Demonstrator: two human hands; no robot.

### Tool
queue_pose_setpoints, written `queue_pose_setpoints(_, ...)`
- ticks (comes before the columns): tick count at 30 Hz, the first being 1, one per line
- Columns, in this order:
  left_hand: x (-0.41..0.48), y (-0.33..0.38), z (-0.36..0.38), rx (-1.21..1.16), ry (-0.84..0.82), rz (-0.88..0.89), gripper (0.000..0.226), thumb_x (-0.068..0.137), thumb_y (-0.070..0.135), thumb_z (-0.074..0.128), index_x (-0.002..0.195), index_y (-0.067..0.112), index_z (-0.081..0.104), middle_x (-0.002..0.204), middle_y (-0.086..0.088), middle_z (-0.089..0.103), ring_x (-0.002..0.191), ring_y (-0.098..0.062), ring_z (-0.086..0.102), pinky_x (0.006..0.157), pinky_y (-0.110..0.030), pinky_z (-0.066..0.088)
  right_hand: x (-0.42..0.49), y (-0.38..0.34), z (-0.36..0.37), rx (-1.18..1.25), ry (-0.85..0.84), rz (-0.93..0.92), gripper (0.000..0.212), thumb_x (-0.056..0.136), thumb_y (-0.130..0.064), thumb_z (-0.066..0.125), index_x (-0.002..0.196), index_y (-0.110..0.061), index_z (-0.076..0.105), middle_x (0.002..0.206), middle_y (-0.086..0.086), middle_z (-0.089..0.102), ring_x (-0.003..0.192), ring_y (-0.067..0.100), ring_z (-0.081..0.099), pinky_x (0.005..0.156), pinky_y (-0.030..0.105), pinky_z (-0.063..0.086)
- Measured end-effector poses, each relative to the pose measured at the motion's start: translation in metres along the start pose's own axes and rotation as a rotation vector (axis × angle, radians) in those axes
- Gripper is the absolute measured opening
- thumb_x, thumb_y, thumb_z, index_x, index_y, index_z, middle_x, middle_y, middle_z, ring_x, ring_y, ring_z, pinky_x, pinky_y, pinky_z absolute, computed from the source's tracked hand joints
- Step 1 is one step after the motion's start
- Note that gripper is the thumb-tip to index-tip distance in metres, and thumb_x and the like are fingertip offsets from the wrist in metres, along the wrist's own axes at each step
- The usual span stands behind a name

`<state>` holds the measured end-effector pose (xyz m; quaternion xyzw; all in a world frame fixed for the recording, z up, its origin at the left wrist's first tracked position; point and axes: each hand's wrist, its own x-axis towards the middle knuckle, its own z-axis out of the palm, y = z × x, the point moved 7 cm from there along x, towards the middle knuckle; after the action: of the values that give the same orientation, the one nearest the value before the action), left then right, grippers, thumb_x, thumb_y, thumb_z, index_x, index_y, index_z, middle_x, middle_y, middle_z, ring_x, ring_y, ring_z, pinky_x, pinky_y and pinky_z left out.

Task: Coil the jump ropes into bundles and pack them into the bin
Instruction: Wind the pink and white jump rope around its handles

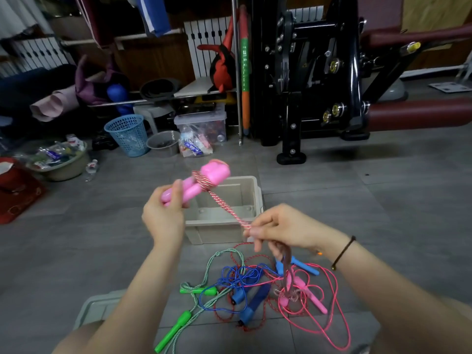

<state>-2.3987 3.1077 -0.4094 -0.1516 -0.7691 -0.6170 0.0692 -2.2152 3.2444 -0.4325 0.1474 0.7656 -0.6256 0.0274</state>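
Grey tiled floor [357,200] of a cluttered storage room is serving as the work surface. A black exercise machine [319,72] and a blue mesh basket [129,135] are standing along the back.

The beige bin [217,233] is sitting open on the floor just beyond the hands, handy for dropping bundles in. No rope is showing in the visible part of its interior.

Left hand [163,215] is gripping the two pink handles [204,180] side by side, fingers curled round their lower ends. This is leaving the upper ends free as a spool. The red-and-white striped rope [224,208] is lying in several turns round them just under the bulbous tops.

Right hand [281,226] is pinching that rope between thumb and fingers and drawing it taut, so the turns are seating tight. The slack is hanging below the hand to the floor.

Judgement: winding under way, with much of the length unwound.

The other ropes [245,279], with green, blue and pink handles, are lying tangled nearer the person, not yet coiled.
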Motion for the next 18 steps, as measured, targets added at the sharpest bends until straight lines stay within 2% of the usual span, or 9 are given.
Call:
queue_pose_setpoints(3,-0.006,0.011,0.023,0.292,-0.179,0.310,0.018,0.084,0.034,0.068,0.087,0.017,0.070,0.067,-0.003,0.065,0.063,-0.021,0.056,0.058,-0.027,0.038,-0.002,-0.004,0.016,-0.055,-0.068,-0.019,0.026,0.093,-0.015,0.057,0.101,0.008,0.064,0.077,0.005,0.070,0.038,0.006,0.052,0.041,0.017,0.044)
queue_pose_setpoints(6,-0.023,0.002,0.047,0.497,-0.386,0.612,0.038,0.078,0.053,0.059,0.083,0.016,0.069,0.064,-0.006,0.065,0.058,-0.024,0.060,0.052,-0.031,0.048,-0.009,-0.013,-0.012,-0.081,0.045,-0.038,0.017,0.092,-0.014,0.058,0.087,-0.003,0.069,0.069,0.001,0.070,0.037,0.006,0.048,0.040,0.017,0.043)
queue_pose_setpoints(9,-0.045,0.005,0.057,0.425,-0.601,0.794,0.048,0.079,0.066,0.046,0.083,0.023,0.068,0.063,0.004,0.062,0.057,-0.011,0.055,0.053,-0.022,0.039,-0.018,-0.016,-0.046,-0.110,0.183,-0.057,0.016,0.091,-0.015,0.060,0.078,-0.011,0.069,0.062,0.000,0.069,0.039,0.008,0.039,0.039,0.018,0.037)
queue_pose_setpoints(11,-0.062,0.008,0.062,0.338,-0.775,0.812,0.048,0.082,0.070,0.042,0.088,0.028,0.064,0.067,0.010,0.062,0.061,-0.003,0.052,0.056,-0.019,0.039,-0.018,-0.011,-0.054,-0.108,0.223,-0.062,0.019,0.091,-0.017,0.060,0.074,-0.013,0.068,0.057,0.001,0.067,0.038,0.008,0.036,0.039,0.020,0.031)
queue_pose_setpoints(13,-0.076,0.008,0.065,0.266,-0.921,0.757,0.042,0.082,0.068,0.046,0.096,0.031,0.062,0.074,0.010,0.065,0.067,-0.004,0.056,0.062,-0.020,0.044,-0.016,-0.003,-0.058,-0.133,0.248,-0.043,0.023,0.091,-0.023,0.060,0.070,-0.015,0.067,0.052,-0.001,0.062,0.040,0.008,0.036,0.040,0.021,0.028)
queue_pose_setpoints(15,-0.085,0.013,0.064,0.171,-0.984,0.705,0.031,0.081,0.058,0.056,0.098,0.032,0.061,0.077,0.009,0.066,0.068,-0.006,0.058,0.064,-0.018,0.045,-0.014,0.004,-0.064,-0.164,0.278,-0.013,0.028,0.091,-0.028,0.059,0.068,-0.014,0.065,0.049,-0.001,0.054,0.044,0.011,0.036,0.041,0.021,0.027)
queue_pose_setpoints(18,-0.087,0.023,0.058,0.020,-1.020,0.566,0.020,0.080,0.045,0.060,0.093,0.031,0.064,0.081,0.008,0.069,0.068,-0.008,0.061,0.065,-0.022,0.047,-0.015,0.013,-0.068,-0.170,0.295,0.023,0.033,0.090,-0.034,0.059,0.062,-0.017,0.062,0.057,0.010,0.040,0.048,0.013,0.030,0.043,0.022,0.024)
